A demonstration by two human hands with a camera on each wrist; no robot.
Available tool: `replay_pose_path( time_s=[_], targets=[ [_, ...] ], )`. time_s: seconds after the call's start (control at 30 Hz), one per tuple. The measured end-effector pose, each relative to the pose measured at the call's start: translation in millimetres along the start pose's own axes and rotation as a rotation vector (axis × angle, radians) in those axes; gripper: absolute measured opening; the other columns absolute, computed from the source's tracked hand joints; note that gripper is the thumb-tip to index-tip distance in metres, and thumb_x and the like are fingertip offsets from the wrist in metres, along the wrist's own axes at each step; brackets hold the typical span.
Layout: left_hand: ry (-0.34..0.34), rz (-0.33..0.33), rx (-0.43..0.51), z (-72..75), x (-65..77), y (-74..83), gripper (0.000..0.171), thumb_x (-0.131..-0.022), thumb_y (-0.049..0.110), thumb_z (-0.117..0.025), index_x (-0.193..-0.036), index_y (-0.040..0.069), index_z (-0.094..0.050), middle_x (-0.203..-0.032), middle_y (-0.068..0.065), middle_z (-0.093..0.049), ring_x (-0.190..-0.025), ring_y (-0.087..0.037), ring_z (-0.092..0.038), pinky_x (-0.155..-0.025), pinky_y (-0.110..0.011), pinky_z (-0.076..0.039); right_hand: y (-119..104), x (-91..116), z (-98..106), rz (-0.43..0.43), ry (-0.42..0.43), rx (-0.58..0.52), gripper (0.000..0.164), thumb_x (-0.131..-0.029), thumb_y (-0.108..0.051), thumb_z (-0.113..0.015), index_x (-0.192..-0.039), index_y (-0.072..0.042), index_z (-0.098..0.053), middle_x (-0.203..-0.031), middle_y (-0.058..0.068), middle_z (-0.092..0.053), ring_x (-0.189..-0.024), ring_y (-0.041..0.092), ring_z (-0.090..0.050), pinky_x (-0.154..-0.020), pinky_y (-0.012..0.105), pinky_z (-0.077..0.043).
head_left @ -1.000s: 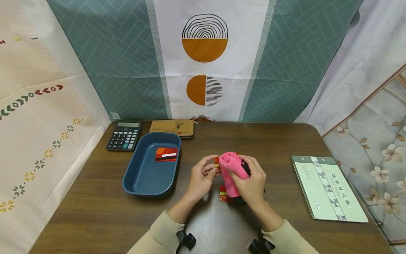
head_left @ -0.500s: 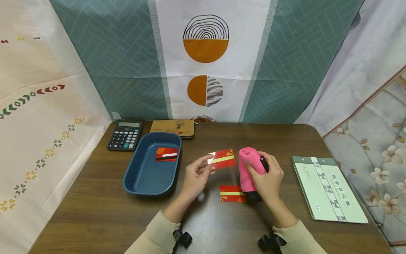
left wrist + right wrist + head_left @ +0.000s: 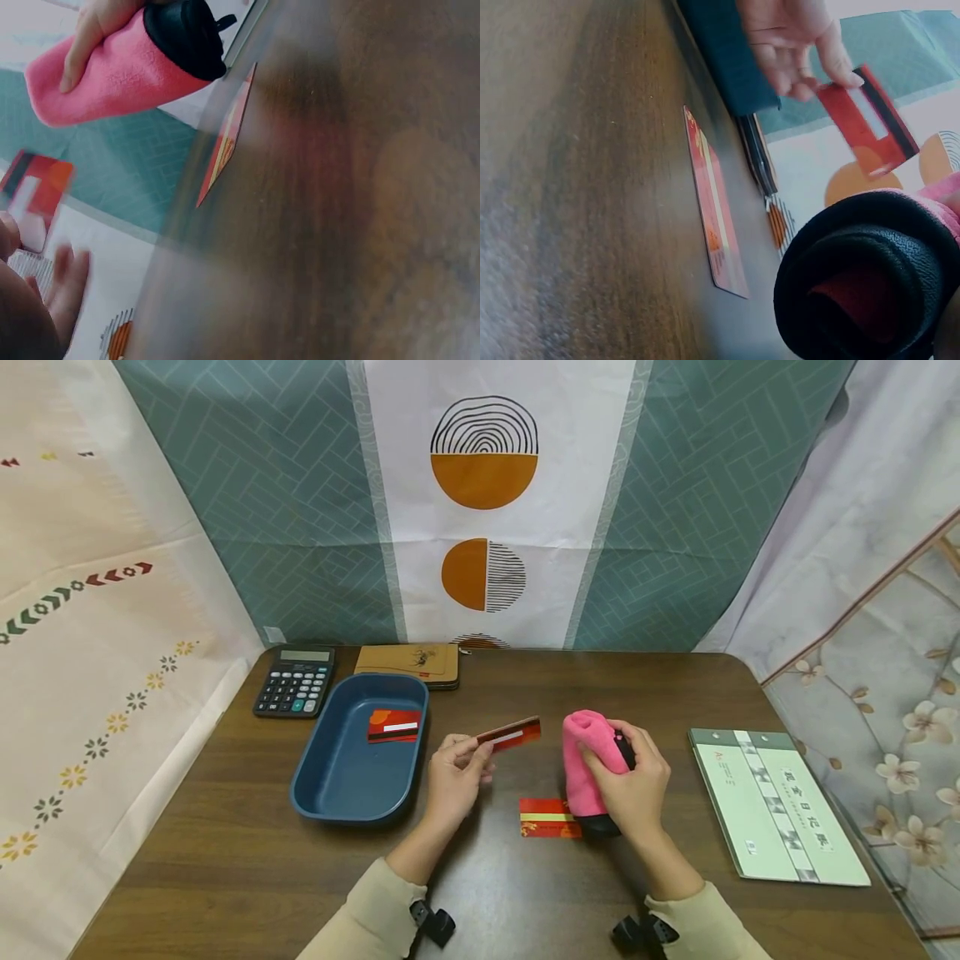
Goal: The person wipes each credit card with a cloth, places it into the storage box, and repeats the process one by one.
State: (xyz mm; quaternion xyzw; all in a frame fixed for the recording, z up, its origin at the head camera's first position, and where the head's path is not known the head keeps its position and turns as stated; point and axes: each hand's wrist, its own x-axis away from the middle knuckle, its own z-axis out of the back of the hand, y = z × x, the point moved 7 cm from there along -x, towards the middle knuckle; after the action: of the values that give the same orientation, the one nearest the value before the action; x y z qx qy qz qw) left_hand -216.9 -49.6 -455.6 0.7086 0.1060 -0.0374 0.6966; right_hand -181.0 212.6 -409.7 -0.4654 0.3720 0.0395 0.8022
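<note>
My left hand (image 3: 456, 783) pinches a red bank card (image 3: 517, 737) between thumb and fingers above the table, with the card's dark magnetic stripe and white strip showing. In the right wrist view the held card (image 3: 870, 124) tilts down. My right hand (image 3: 633, 785) grips a rolled pink cloth (image 3: 581, 752), fuzzy outside, with a black leathery layer (image 3: 840, 225) coiled at its lower end. Beneath that end, a second red card (image 3: 543, 818) with a yellow band lies on the table. Left of the hands, another red card (image 3: 393, 718) rests inside a blue tray (image 3: 352, 785).
A black calculator (image 3: 295, 681) stands at the table's back left corner, with a tan notebook (image 3: 405, 662) behind the tray. On the right lies a pale green account book (image 3: 780, 810). A patterned curtain (image 3: 480, 502) hangs behind the table.
The left hand has drawn the card out leftward from beside the pink roll and turned it over, stripe side showing. The right hand has moved right with the roll, uncovering the card on the table.
</note>
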Motion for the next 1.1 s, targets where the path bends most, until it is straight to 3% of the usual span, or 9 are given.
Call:
replay_pose_path(
  time_s=[0.07, 0.17, 0.3, 0.4, 0.63, 0.83, 0.97, 1.1],
  targets=[
    [0.014, 0.027, -0.04, 0.6, 0.0, -3.7, 0.017, -0.093, 0.004, -0.072, -0.103, -0.01, -0.074, -0.104, -0.015, -0.059, -0.083, -0.034, -0.071, -0.068, -0.028, -0.062, -1, 1, -1, 0.005, -0.008, -0.004, 0.045, -0.074, -0.007, -0.089, -0.115, -0.002, -0.071, -0.105, 0.012, -0.071, -0.091, 0.013, -0.06, -0.077, 0.012, -0.048],
    [0.005, 0.047, -0.06, -1.4, 0.0, -7.9, 0.016, -0.093, 0.003, -0.072, -0.102, -0.01, -0.075, -0.106, -0.017, -0.069, -0.085, -0.03, -0.071, -0.075, -0.031, -0.062, -2, 3, -4, 0.007, -0.026, -0.011, 0.046, -0.072, -0.004, -0.09, -0.114, -0.002, -0.071, -0.105, 0.011, -0.071, -0.092, 0.009, -0.059, -0.078, 0.011, -0.048],
    [-0.022, 0.098, 0.028, -7.6, 1.5, -11.6, 0.022, -0.091, -0.003, -0.072, -0.111, -0.01, -0.072, -0.1, -0.025, -0.073, -0.084, -0.03, -0.073, -0.075, -0.041, -0.063, -8, 5, -10, 0.03, -0.06, -0.035, 0.048, -0.07, -0.001, -0.091, -0.114, -0.003, -0.071, -0.105, 0.01, -0.071, -0.092, 0.01, -0.06, -0.08, 0.008, -0.048],
    [-0.037, 0.117, 0.084, -12.0, 1.9, -11.2, 0.032, -0.089, -0.008, -0.072, -0.12, -0.008, -0.069, -0.101, -0.027, -0.072, -0.086, -0.029, -0.074, -0.073, -0.04, -0.063, -13, 6, -15, 0.063, -0.081, -0.05, 0.048, -0.069, -0.001, -0.091, -0.113, -0.004, -0.072, -0.105, 0.009, -0.071, -0.09, 0.015, -0.061, -0.08, 0.008, -0.049],
    [-0.144, 0.055, 0.069, -18.3, 4.8, -0.3, 0.04, -0.096, -0.01, -0.061, -0.135, -0.004, -0.062, -0.119, -0.028, -0.067, -0.097, -0.037, -0.072, -0.077, -0.04, -0.062, -17, 8, -20, 0.088, -0.085, -0.015, 0.046, -0.07, -0.001, -0.091, -0.112, -0.003, -0.071, -0.103, 0.008, -0.07, -0.09, 0.021, -0.064, -0.081, 0.008, -0.049],
    [-0.27, 0.012, 0.161, -30.6, 9.2, 8.5, 0.048, -0.099, -0.014, -0.049, -0.146, -0.005, -0.048, -0.129, -0.033, -0.061, -0.107, -0.042, -0.067, -0.084, -0.052, -0.058, -22, 8, -25, 0.088, -0.079, 0.018, 0.045, -0.071, -0.005, -0.09, -0.112, -0.001, -0.07, -0.104, 0.011, -0.07, -0.09, 0.024, -0.066, -0.082, 0.007, -0.047],
    [-0.264, -0.013, 0.133, -38.0, 9.7, 10.1, 0.044, -0.099, -0.013, -0.051, -0.142, -0.004, -0.053, -0.123, -0.029, -0.065, -0.103, -0.033, -0.069, -0.083, -0.051, -0.06, -31, 10, -32, 0.095, -0.096, 0.008, 0.046, -0.071, -0.007, -0.091, -0.112, -0.001, -0.07, -0.104, 0.011, -0.07, -0.09, 0.024, -0.067, -0.082, 0.01, -0.049],
    [-0.244, 0.007, 0.094, -43.2, 10.8, 8.7, 0.038, -0.099, -0.011, -0.052, -0.137, -0.006, -0.058, -0.118, -0.027, -0.068, -0.094, -0.026, -0.071, -0.082, -0.054, -0.058, -38, 13, -39, 0.103, -0.132, -0.028, 0.047, -0.071, -0.009, -0.092, -0.111, -0.002, -0.07, -0.104, 0.009, -0.07, -0.091, 0.022, -0.067, -0.082, 0.012, -0.052]
  ],
)
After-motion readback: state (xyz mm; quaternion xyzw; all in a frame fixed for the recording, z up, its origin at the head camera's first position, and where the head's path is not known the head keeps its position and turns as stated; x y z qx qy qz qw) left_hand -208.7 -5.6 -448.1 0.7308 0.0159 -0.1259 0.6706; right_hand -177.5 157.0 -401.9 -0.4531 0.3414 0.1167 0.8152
